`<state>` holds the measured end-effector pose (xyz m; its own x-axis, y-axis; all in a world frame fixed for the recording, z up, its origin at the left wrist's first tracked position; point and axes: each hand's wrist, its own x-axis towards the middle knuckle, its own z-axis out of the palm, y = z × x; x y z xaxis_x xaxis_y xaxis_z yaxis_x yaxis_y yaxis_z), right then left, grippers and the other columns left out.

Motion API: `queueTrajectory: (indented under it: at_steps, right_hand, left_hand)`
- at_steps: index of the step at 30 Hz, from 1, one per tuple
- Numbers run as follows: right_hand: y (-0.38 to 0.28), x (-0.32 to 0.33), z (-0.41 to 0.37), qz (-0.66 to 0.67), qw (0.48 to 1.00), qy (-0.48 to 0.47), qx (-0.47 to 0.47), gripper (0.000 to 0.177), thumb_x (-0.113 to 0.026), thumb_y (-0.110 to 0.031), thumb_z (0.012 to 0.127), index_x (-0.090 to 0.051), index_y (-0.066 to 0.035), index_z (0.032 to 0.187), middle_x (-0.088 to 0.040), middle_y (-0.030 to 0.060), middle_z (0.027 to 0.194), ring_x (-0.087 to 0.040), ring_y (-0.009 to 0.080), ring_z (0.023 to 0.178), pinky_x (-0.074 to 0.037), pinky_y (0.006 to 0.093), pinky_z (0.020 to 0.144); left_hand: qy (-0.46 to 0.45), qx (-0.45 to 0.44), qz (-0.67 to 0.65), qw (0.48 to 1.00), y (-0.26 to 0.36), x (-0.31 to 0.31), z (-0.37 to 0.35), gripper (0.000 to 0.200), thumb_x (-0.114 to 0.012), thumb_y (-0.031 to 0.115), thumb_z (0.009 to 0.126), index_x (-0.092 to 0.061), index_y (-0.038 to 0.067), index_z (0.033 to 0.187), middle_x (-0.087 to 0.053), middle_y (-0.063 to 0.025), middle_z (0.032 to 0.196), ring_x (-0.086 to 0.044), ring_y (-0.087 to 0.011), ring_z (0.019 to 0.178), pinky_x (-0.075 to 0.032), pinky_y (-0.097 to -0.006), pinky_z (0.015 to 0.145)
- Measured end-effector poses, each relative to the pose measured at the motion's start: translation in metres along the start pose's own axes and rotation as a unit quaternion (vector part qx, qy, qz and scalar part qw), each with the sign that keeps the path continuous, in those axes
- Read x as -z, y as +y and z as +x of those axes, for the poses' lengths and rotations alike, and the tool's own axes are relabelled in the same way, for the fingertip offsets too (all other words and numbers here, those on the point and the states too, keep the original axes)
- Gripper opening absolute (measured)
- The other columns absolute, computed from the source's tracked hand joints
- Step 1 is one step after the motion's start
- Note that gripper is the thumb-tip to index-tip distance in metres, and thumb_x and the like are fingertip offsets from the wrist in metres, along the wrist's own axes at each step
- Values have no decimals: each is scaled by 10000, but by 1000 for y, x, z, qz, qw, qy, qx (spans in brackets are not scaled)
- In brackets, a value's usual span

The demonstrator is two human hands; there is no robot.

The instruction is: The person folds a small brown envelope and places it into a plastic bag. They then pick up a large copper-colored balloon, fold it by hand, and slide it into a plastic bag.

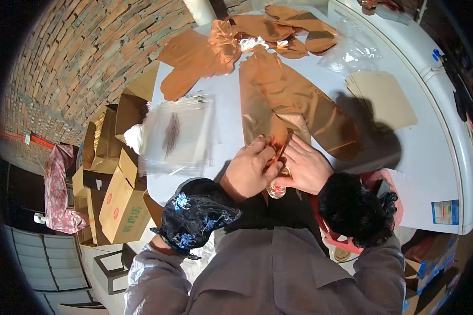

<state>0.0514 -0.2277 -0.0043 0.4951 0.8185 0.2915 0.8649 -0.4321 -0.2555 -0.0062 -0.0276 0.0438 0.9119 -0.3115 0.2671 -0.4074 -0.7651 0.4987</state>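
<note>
Shiny copper-orange fabric (294, 94) runs down the white table to its near edge, where both hands meet on it. My left hand (251, 167) has its fingers curled round a gathered fold of the fabric. Beside it, my right hand (306, 167) lies over the same fabric, its thumb against a small clear round piece (276, 191) with red and gold bits inside. Whether the round piece is joined to the fabric is hidden by the fingers.
More copper fabric pieces (192, 60) lie at the back of the white table (226, 113). Clear plastic sleeves (178, 134) are stacked on the left, tan paper sheets (381, 100) on the right. Cardboard boxes (122, 202) stand left of the table; a pink bag (397, 197) hangs at right.
</note>
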Motion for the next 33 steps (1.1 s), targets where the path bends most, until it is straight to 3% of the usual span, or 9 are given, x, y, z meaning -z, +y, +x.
queueTrajectory:
  at_steps: [6, 10, 17, 18, 21, 22, 25, 28, 33]
  right_hand:
    - [1, -1, -1, -17, 1000, 7, 7, 795, -593, -620, 879, -536, 26, 1338, -533, 197, 1362, -453, 376, 1347, -248, 471, 1217]
    - [-1, 4, 1, 39, 999, 11, 2, 758, -627, -597, 866, -535, -26, 1356, -544, 168, 1363, -462, 356, 1335, -301, 463, 1184]
    - [-5, 8, -3, 158, 984, 18, -77, 677, -778, -477, 796, -569, -112, 1326, -561, 135, 1345, -490, 356, 1266, -426, 425, 1055]
    - [-3, 6, -4, 164, 983, 24, -75, 679, -784, -477, 792, -573, -110, 1324, -563, 135, 1344, -496, 354, 1261, -429, 423, 1051]
    - [-2, 1, -6, 178, 980, 46, -70, 684, -806, -461, 780, -579, -104, 1318, -564, 135, 1347, -508, 349, 1254, -438, 420, 1042]
    - [-2, 1, -6, 183, 979, 55, -69, 686, -815, -454, 776, -581, -102, 1316, -562, 136, 1350, -512, 348, 1253, -441, 419, 1039]
    - [-3, 5, -5, 192, 978, 58, -63, 759, -821, -476, 756, -553, -79, 1345, -556, 165, 1350, -511, 348, 1273, -445, 411, 1061]
    - [-6, 10, -4, 248, 962, 87, -76, 744, -819, -469, 755, -560, -78, 1333, -560, 165, 1343, -531, 361, 1242, -459, 415, 1043]
    - [-4, 3, -1, 138, 985, 96, -24, 684, -812, -457, 757, -595, -80, 1285, -585, 168, 1311, -554, 373, 1208, -472, 424, 1022]
  left_hand:
    - [-4, -10, -15, 1000, -3, 1, 4, 262, -698, 235, 917, -641, -10, 991, -643, -231, 1082, -611, -419, 1131, -520, -450, 911]
    - [-53, 77, -49, 994, 12, 15, 10, 284, -630, 271, 980, -612, -4, 909, -640, -207, 985, -623, -410, 999, -505, -427, 816]
    - [1, 8, -146, 989, -24, 0, 18, 200, -564, 151, 1008, -624, 7, 1133, -613, -196, 968, -619, -400, 922, -492, -415, 863]
    - [-23, -4, -134, 991, -27, 2, 21, 214, -573, 23, 948, -610, 4, 1158, -604, -193, 1068, -607, -404, 980, -488, -413, 903]
    - [0, -43, -18, 999, -36, -2, 24, 273, -616, -48, 847, -628, 23, 1110, -608, -179, 1163, -566, -408, 1090, -480, -425, 912]
    - [3, -71, 12, 997, -38, -3, 27, 291, -640, -9, 829, -625, 29, 1117, -569, -171, 1289, -518, -401, 1209, -445, -446, 983]
    - [51, -103, 102, 988, -41, -8, 31, 299, -630, 88, 892, -602, 45, 1186, -504, -176, 1417, -453, -401, 1324, -382, -480, 1071]
    - [1, -58, 79, 995, -52, -16, 29, 387, -543, 200, 995, -522, 56, 1354, -387, -191, 1554, -319, -397, 1459, -270, -505, 1176]
    - [-2, -44, 116, 992, -59, -26, 25, 468, -411, 342, 1070, -454, 123, 1481, -369, -174, 1573, -281, -384, 1484, -212, -518, 1195]
